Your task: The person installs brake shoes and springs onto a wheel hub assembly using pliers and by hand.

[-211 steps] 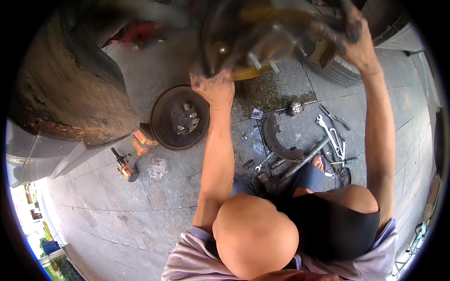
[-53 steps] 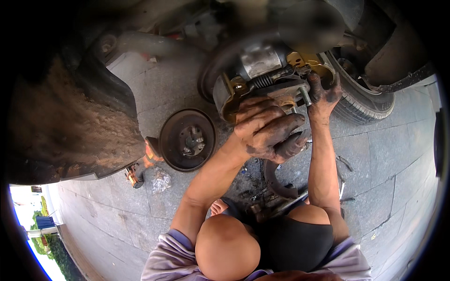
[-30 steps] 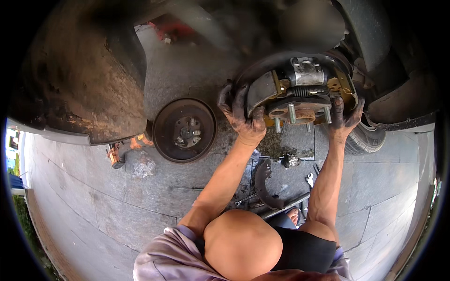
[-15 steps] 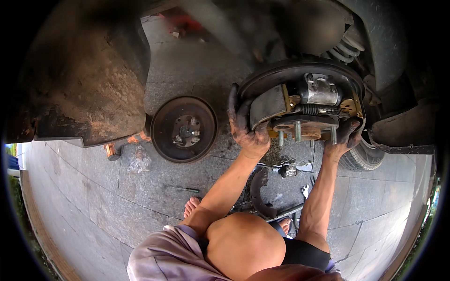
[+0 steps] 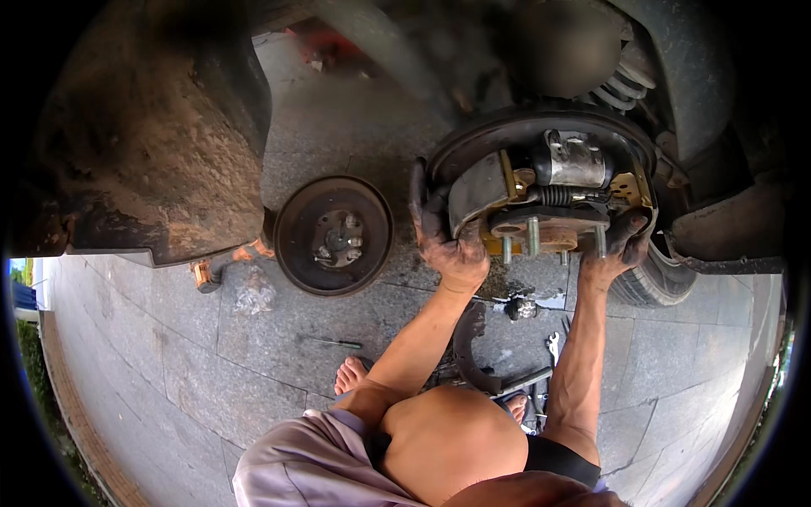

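Observation:
A drum brake assembly hangs in front of me, with a dark round backing plate (image 5: 473, 144) behind it. My left hand (image 5: 452, 249), blackened with grime, wraps round the outer side of the left brake shoe (image 5: 481, 194). On the opposite side, my right hand (image 5: 615, 252) grips the lower part of the right brake shoe (image 5: 646, 193); its inner fingers are partly hidden. Between the shoes sit a silver wheel cylinder (image 5: 578, 162) and a coil spring (image 5: 559, 195). Below them the rusty hub flange (image 5: 553, 228) carries several threaded studs.
A brake drum (image 5: 334, 236) stands at left, near an orange jack part (image 5: 203, 275) and a clear plastic bag (image 5: 254, 291). On the paving lie a screwdriver (image 5: 345, 344), a loose brake shoe (image 5: 466, 351) and a wrench (image 5: 553, 346). A tyre (image 5: 657, 286) lies behind my right hand.
The fingers of my right hand have shifted slightly on the right shoe. My left hand keeps its hold, and the view has moved a little.

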Demonstrator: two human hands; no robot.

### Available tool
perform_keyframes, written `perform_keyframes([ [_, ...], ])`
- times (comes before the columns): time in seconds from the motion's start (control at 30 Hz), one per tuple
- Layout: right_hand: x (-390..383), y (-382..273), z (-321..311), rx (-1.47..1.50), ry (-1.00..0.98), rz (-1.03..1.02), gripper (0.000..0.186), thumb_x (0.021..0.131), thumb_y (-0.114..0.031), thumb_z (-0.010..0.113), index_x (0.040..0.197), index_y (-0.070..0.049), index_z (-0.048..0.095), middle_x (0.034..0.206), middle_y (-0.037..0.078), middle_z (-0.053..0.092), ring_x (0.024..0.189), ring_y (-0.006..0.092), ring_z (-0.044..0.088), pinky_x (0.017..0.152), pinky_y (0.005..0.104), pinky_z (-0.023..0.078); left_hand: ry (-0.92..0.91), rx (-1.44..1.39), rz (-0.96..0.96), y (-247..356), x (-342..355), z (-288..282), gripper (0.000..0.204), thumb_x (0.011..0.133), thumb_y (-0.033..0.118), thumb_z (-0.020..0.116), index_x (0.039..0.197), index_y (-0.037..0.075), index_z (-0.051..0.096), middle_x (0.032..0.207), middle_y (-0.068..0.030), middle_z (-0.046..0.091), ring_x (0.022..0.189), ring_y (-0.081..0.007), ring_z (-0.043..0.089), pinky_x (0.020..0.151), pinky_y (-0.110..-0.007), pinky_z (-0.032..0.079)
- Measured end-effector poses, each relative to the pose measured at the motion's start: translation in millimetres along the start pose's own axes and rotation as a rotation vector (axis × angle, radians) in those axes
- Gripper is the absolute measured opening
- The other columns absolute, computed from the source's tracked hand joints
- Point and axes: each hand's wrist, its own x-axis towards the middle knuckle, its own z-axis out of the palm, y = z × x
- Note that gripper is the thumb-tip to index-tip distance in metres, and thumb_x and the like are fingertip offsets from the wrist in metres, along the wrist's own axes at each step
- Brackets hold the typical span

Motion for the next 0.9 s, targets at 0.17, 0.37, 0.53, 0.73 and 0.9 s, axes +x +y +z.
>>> perform_keyframes([
  [0.17, 6, 5, -4, -0.003, -0.051, 0.004, 0.063, 0.098, -0.061, 0.046, 0.105, -0.001, 0.059, 0.080, 0.010, 0.060, 0.075, 0.0208, 0.056, 0.073, 0.0320, 0.045, -0.019, -0.011, 0.049, -1, 4, -1, 0.062, 0.093, 0.050, 0.060, 0.119, -0.006, 0.061, 0.144, -0.0287, 0.044, 0.131, -0.0422, 0.047, 0.108, -0.048, 0.037],
  [0.37, 4, 7, 3, 0.010, 0.011, -0.018, 0.061, 0.097, -0.059, 0.048, 0.107, 0.000, 0.060, 0.092, 0.017, 0.062, 0.084, 0.0289, 0.058, 0.080, 0.0369, 0.046, -0.008, -0.038, -0.014, -3, -2, 3, 0.058, 0.094, 0.048, 0.059, 0.118, -0.005, 0.061, 0.143, -0.0275, 0.045, 0.130, -0.0422, 0.047, 0.108, -0.047, 0.037],
  [0.53, 4, 20, 5, -0.029, 0.022, -0.049, 0.059, 0.097, -0.056, 0.053, 0.104, 0.002, 0.060, 0.090, 0.013, 0.063, 0.081, 0.0223, 0.056, 0.078, 0.0342, 0.045, -0.040, 0.065, 0.042, 4, 7, 1, 0.056, 0.097, 0.046, 0.053, 0.118, -0.006, 0.057, 0.137, -0.0289, 0.047, 0.128, -0.0447, 0.044, 0.112, -0.051, 0.028],
  [0.73, 8, 7, 5, 0.092, 0.017, -0.072, 0.049, 0.096, -0.047, 0.058, 0.103, 0.001, 0.063, 0.090, 0.016, 0.055, 0.086, 0.0344, 0.057, 0.076, 0.0431, 0.044, -0.279, 0.489, 0.288, 1, 22, -18, 0.059, 0.098, 0.037, 0.052, 0.133, -0.010, 0.042, 0.132, -0.0337, 0.043, 0.123, -0.0510, 0.039, 0.107, -0.059, 0.025],
  [0.9, 5, 1, 7, 0.269, 0.006, -0.032, 0.052, 0.096, -0.048, 0.058, 0.125, -0.004, 0.060, 0.107, 0.019, 0.059, 0.100, 0.0334, 0.060, 0.084, 0.0426, 0.047, -0.553, 0.495, 0.457, 29, 60, -33, 0.068, 0.091, 0.040, 0.063, 0.137, -0.004, 0.039, 0.139, -0.0254, 0.037, 0.129, -0.0441, 0.036, 0.108, -0.056, 0.027],
])
